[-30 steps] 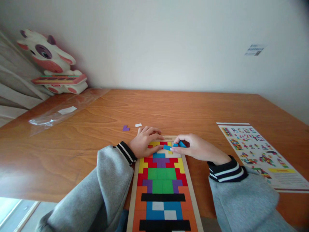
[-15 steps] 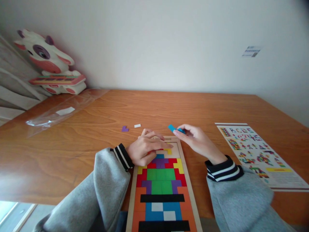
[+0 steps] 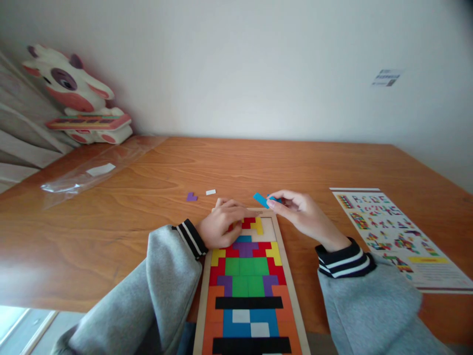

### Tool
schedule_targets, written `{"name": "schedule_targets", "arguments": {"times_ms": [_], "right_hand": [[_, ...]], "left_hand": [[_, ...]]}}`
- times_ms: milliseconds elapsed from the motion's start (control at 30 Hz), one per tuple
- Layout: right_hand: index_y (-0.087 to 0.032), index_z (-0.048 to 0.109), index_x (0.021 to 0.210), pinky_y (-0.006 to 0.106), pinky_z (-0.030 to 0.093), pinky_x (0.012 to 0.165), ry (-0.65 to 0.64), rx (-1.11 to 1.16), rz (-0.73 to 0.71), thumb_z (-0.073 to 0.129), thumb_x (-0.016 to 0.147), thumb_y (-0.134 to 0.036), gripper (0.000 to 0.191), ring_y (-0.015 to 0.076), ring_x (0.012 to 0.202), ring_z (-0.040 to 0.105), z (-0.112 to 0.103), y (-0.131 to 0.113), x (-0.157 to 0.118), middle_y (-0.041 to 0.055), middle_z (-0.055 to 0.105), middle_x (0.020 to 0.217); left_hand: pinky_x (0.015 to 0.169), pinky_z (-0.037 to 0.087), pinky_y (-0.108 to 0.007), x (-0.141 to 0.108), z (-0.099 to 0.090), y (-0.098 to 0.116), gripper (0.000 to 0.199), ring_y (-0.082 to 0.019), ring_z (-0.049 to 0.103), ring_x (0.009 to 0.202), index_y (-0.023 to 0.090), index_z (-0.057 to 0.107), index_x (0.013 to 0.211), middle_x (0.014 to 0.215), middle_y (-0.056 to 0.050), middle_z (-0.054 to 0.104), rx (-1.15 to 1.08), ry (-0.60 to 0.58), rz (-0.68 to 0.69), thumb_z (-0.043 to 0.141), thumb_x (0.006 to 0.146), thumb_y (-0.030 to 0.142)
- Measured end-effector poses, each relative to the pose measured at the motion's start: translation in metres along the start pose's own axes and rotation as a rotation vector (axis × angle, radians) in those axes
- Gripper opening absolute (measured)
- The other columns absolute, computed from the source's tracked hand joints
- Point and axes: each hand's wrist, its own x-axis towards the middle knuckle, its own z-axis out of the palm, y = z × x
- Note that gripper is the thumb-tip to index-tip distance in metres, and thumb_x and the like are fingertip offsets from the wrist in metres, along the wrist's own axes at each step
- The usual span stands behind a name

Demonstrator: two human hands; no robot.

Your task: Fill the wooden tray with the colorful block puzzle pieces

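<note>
A wooden puzzle board (image 3: 204, 291) lies lengthwise before me, filled with coloured block pieces except for a bare patch at its upper right. My left hand (image 3: 223, 224) rests over the board's upper left, index finger stretched towards the top edge, holding nothing that I can see. Beneath its fingers are a red piece (image 3: 248, 223) and a yellow piece (image 3: 259, 226); what lies under the palm is hidden. Just right of the board's top, my right hand (image 3: 301, 214) pinches a blue puzzle piece (image 3: 260, 199) between thumb and fingers, raised above the table.
On the table beyond the board lie a purple puzzle piece (image 3: 191, 196) and a white puzzle piece (image 3: 210, 192). A printed pattern sheet (image 3: 424, 268) is at the right. Clear plastic wrapping (image 3: 70, 185) and a cow-shaped toy keyboard (image 3: 88, 123) occupy the far left.
My left index finger has drawn up and back from the yellow piece towards the board's top edge, uncovering more of it. The blue piece has shifted slightly left in my right hand.
</note>
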Motion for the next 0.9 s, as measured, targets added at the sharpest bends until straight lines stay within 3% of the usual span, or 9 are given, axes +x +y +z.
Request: {"name": "schedule_targets", "arguments": {"times_ms": [133,267,367,533,633,733,833,900], "right_hand": [[-0.021,0.073,0.095,0.030,0.051,0.067,-0.041,-0.061,-0.050,0.064,0.089,-0.048,0.029,0.0179,0.076,0.066,0.002,0.000,-0.001,0.0040,0.075,0.089],[-0.021,0.074,0.094,0.030,0.051,0.070,-0.019,-0.151,-0.174,0.066,0.089,-0.039,0.020,0.0172,0.080,0.066,0.008,-0.001,-0.002,0.0040,0.074,0.090],[-0.021,0.075,0.093,0.030,0.051,0.071,-0.068,-0.128,-0.192,0.069,0.088,-0.041,0.022,0.0164,0.077,0.064,0.009,-0.005,-0.004,0.0038,0.073,0.088],[-0.025,0.073,0.113,0.034,0.055,0.080,-0.223,0.075,-0.004,0.067,0.088,-0.053,0.038,0.0195,0.094,0.068,0.008,-0.007,-0.005,0.0053,0.074,0.110],[-0.023,0.074,0.109,0.036,0.055,0.086,-0.240,0.148,0.046,0.067,0.087,-0.050,0.036,0.0202,0.096,0.069,0.008,-0.004,-0.004,0.0060,0.076,0.109],[-0.020,0.076,0.100,0.034,0.055,0.079,-0.257,0.168,0.100,0.073,0.082,-0.047,0.032,0.0182,0.085,0.070,0.010,0.000,-0.002,0.0055,0.077,0.097],[-0.019,0.076,0.095,0.029,0.053,0.070,-0.266,0.141,0.124,0.072,0.083,-0.045,0.030,0.0160,0.077,0.068,0.013,0.003,-0.003,0.0050,0.077,0.091],[-0.019,0.076,0.094,0.028,0.051,0.067,-0.284,0.099,0.117,0.070,0.084,-0.045,0.028,0.0154,0.074,0.066,0.015,0.004,-0.004,0.0046,0.076,0.089]], "left_hand": [[0.089,0.051,-0.038,0.002,-0.004,0.000,0.034,-0.021,0.069,0.096,0.020,0.063,0.125,0.109,-0.008,0.075,-0.130,0.201,-0.108,0.057,0.093,0.030],[0.080,0.056,-0.030,0.003,-0.005,0.002,0.031,-0.016,0.072,0.080,0.018,0.069,0.116,0.095,-0.007,0.077,-0.205,0.308,-0.071,0.068,0.091,0.037],[0.078,0.058,-0.030,0.004,-0.005,0.001,0.021,-0.017,0.072,0.079,0.019,0.075,0.103,0.093,-0.007,0.079,-0.213,0.308,0.000,0.063,0.094,0.035],[0.078,0.059,-0.033,0.003,-0.008,-0.002,0.014,-0.018,0.073,0.084,0.020,0.077,0.096,0.094,-0.009,0.079,-0.244,0.271,0.089,0.065,0.093,0.026],[0.079,0.058,-0.034,0.003,-0.009,-0.003,0.013,-0.018,0.073,0.084,0.020,0.077,0.096,0.096,-0.009,0.078,-0.261,0.217,0.127,0.065,0.090,0.022],[0.079,0.057,-0.036,0.001,-0.010,-0.002,0.022,-0.019,0.071,0.084,0.021,0.074,0.103,0.097,-0.008,0.077,-0.257,0.154,0.141,0.062,0.085,0.017],[0.087,0.054,-0.040,-0.001,-0.011,-0.002,0.038,-0.022,0.067,0.096,0.020,0.066,0.117,0.107,-0.009,0.073,-0.205,0.128,0.117,0.057,0.079,0.016],[0.093,0.051,-0.043,-0.001,-0.011,-0.002,0.036,-0.024,0.065,0.102,0.019,0.063,0.117,0.111,-0.009,0.071,-0.123,0.142,0.075,0.055,0.083,0.016]]}}
